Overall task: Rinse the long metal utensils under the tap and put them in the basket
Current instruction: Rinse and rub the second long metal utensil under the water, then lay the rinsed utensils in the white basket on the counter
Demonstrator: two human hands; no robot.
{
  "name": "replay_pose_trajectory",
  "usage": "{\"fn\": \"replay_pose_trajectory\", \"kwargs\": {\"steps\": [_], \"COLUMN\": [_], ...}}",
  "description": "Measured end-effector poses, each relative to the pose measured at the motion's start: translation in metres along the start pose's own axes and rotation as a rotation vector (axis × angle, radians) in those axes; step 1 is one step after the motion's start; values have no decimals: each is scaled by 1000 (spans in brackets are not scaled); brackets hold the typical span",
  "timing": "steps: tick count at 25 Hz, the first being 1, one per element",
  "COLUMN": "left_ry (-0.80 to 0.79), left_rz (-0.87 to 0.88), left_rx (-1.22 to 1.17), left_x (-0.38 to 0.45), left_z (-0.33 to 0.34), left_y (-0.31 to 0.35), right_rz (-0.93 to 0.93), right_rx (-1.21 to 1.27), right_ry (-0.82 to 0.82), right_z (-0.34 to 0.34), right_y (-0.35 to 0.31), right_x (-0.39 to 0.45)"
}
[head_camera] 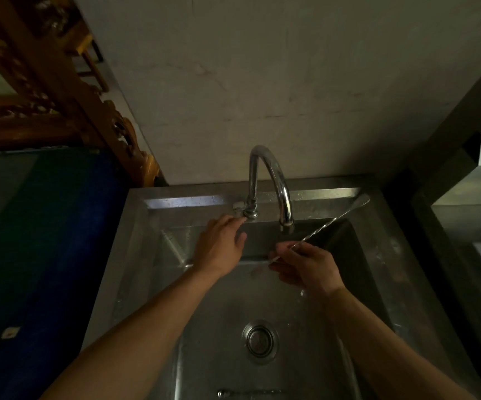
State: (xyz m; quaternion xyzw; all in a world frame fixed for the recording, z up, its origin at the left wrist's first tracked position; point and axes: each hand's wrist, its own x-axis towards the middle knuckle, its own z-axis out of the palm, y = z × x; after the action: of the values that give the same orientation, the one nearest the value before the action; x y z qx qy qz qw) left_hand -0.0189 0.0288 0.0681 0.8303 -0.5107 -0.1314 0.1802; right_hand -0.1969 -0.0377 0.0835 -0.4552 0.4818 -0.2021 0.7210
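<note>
My left hand [219,245] reaches the tap handle [240,207], fingertips touching it, fingers loosely extended. The tap [273,180] arches over the sink [406,284]; I can't make out running water. My right hand [305,269] pinches a long twisted metal spoon [331,220] just below the spout, its bowl pointing to the sink's far right corner. Another utensil [248,393] lies at the near edge. No basket shows, so I judge the job barely begun.
</note>
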Motion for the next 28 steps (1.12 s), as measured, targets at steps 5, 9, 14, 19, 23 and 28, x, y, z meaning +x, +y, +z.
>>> {"fn": "replay_pose_trajectory", "kwargs": {"steps": [5, 9, 14, 19, 23, 28], "left_ry": [-56, 28, 160, 285, 419, 465], "left_rz": [141, 136, 150, 180, 210, 195], "left_rx": [-529, -492, -303, -243, -206, -180], "left_x": [-51, -83, -115, -131, -135, -142], "left_z": [-22, -50, -122, -215, -273, -300], "left_y": [43, 61, 78, 96, 117, 132], "right_rz": [-59, -86, -174, -369, -466, -805], "right_rx": [-102, -97, -69, 121, 241, -221], "right_ry": [-2, -31, 33, 132, 26, 108], "right_z": [-3, 2, -1, -21, -42, -59], "right_y": [-12, -29, -75, -161, -212, -248], "right_x": [-24, -67, -118, -170, -195, -209]}}
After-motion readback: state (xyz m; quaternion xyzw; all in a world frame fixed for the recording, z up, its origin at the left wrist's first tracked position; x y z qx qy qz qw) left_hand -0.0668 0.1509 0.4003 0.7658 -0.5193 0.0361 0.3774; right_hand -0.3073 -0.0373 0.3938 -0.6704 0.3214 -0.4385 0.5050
